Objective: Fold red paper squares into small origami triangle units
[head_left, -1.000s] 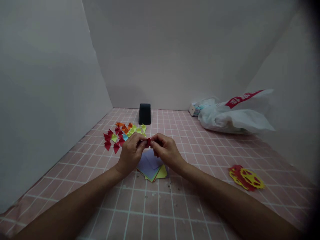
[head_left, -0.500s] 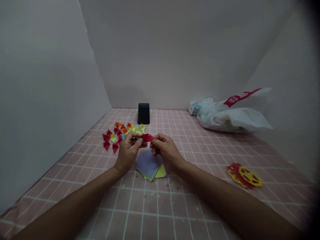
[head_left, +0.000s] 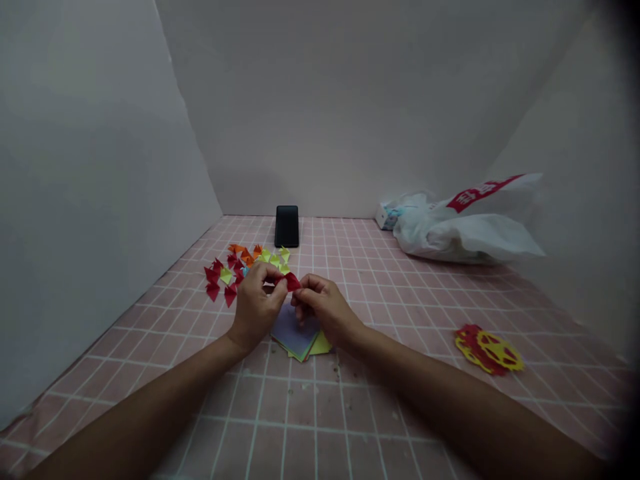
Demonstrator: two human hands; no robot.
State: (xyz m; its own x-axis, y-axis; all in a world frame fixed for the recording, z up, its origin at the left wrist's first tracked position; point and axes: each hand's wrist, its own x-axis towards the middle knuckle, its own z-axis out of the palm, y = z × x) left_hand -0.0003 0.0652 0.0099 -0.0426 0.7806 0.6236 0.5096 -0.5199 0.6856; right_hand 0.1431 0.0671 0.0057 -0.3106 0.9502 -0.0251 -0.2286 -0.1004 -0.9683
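A small piece of folded red paper (head_left: pixel 292 282) is pinched between my two hands above the table. My left hand (head_left: pixel 259 303) grips its left end between thumb and forefinger. At its right tip, the fingers of my right hand (head_left: pixel 326 305) are closed on the paper. Below the hands lies a stack of square coloured paper (head_left: pixel 295 333), purple on top, with yellow sheets poking out. Just left and beyond are several small folded paper figures (head_left: pixel 213 291) in red, orange, yellow and blue, partly covered by my left hand.
A black phone (head_left: pixel 287 227) leans near the back wall. A white plastic bag (head_left: pixel 460 233) with a red printed band lies at the back right, by a small box (head_left: pixel 384 217). Red and yellow cut-out discs (head_left: pixel 493 350) rest on the pink tiled surface (head_left: pixel 280 427) at right.
My right hand has shifted a little left and down, closer to my left hand. The red paper has turned, its right tip now pointing lower.
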